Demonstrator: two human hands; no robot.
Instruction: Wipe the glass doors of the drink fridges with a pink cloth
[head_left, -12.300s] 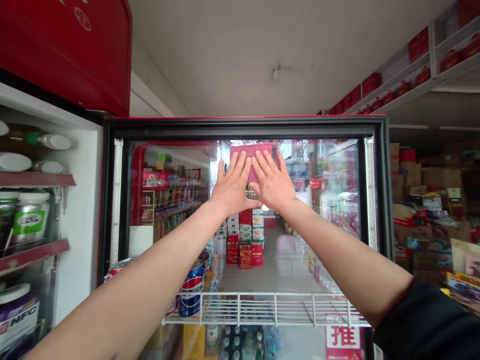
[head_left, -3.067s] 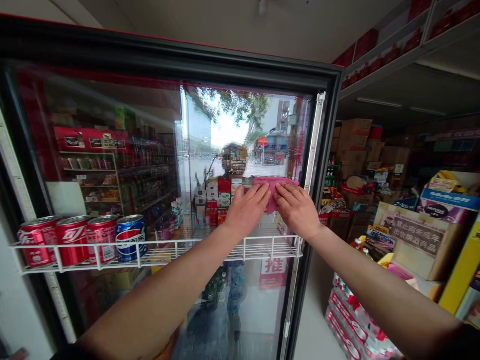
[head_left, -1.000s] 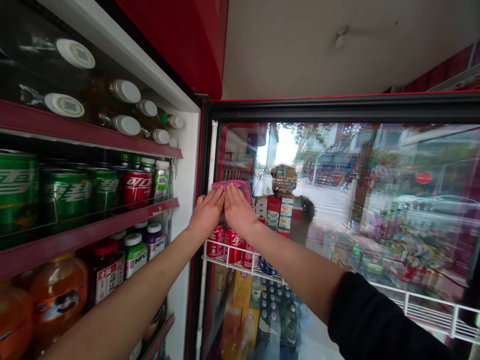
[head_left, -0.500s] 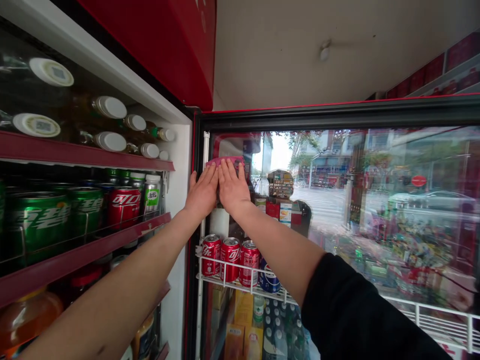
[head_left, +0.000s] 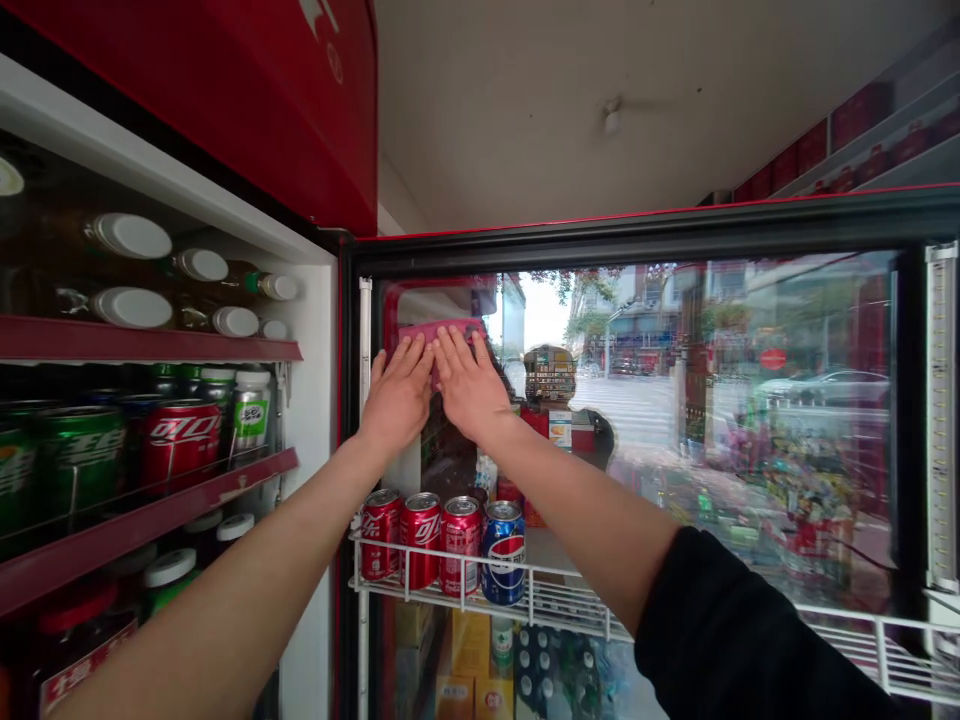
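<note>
A pink cloth (head_left: pixel 420 330) lies flat against the inner glass of the open fridge door (head_left: pixel 712 400), near the door's upper left corner by the hinge. My left hand (head_left: pixel 396 395) and my right hand (head_left: pixel 469 385) press on the cloth side by side, fingers stretched out flat and pointing up. Both forearms reach up from the bottom of the view. Most of the cloth is hidden under my fingers.
A white wire rack (head_left: pixel 570 600) on the door holds red cola cans (head_left: pixel 420 540) and a blue Pepsi can (head_left: pixel 502 552). To the left, fridge shelves (head_left: pixel 150 495) carry cans and bottles. A red fridge header (head_left: pixel 225 90) hangs overhead. High shelves with red boxes (head_left: pixel 862 110) run along the right wall.
My hands and the cloth have slid from the door's right side to its upper left corner by the hinge. In the last second they rose from just above the cans to near the top edge.
</note>
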